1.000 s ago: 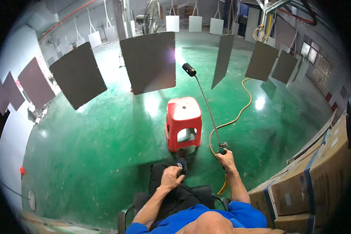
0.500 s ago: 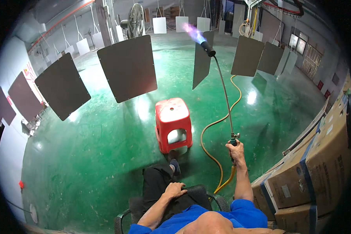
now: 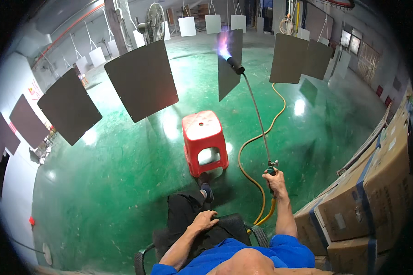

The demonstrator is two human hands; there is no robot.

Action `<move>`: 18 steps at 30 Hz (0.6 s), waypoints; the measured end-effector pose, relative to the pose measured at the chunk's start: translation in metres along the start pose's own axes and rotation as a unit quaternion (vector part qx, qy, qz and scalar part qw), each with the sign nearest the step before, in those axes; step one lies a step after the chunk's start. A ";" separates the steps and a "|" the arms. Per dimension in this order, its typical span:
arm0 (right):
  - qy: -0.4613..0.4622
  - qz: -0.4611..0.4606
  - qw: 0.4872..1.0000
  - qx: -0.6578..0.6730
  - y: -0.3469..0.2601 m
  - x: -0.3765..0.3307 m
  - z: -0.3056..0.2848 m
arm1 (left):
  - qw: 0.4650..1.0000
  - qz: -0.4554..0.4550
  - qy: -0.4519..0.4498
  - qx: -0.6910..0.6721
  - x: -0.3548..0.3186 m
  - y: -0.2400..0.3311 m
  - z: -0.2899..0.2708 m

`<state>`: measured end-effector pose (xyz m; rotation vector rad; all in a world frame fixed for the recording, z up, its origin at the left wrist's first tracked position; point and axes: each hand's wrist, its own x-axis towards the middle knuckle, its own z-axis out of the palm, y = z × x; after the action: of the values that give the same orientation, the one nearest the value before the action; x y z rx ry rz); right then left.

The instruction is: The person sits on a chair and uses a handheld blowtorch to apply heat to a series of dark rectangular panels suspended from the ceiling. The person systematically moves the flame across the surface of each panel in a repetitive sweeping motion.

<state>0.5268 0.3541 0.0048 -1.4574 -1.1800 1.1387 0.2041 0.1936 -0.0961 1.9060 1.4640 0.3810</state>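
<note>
A lit gas torch (image 3: 257, 112) with a long thin metal neck is in my right hand (image 3: 275, 182), which is wrapped round its green handle. The black burner head (image 3: 236, 66) points up and away, and a blue and purple flame (image 3: 223, 46) leaves it. That flame is in front of a dark panel (image 3: 229, 78) hanging nearly edge-on; whether it touches the panel I cannot tell. From the handle's lower end runs a yellow hose (image 3: 243, 170). My left hand (image 3: 204, 221) lies on my thigh, holding nothing, its fingers loosely spread.
Ahead of my foot stands a red plastic stool (image 3: 203, 128). Dark panels hang in a row, among them a large one (image 3: 141, 82) left of the torch. White panels (image 3: 186, 26) and a fan (image 3: 155, 23) are farther back. Strapped cardboard boxes (image 3: 344, 215) are stacked at my right.
The torch's burner head has shifted slightly left and down in view, and its flame now points more steeply upward. The hanging panels appear a little farther left. My left hand stays on my thigh.
</note>
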 end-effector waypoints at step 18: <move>-0.063 0.005 0.996 0.061 -0.024 0.005 0.008 | 0.870 -0.433 0.175 0.157 -0.281 -0.091 -0.114</move>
<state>0.5156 0.3629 0.0268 -1.3164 -1.1684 1.3037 -0.0208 -0.0177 -0.0268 1.2159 2.5644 0.0511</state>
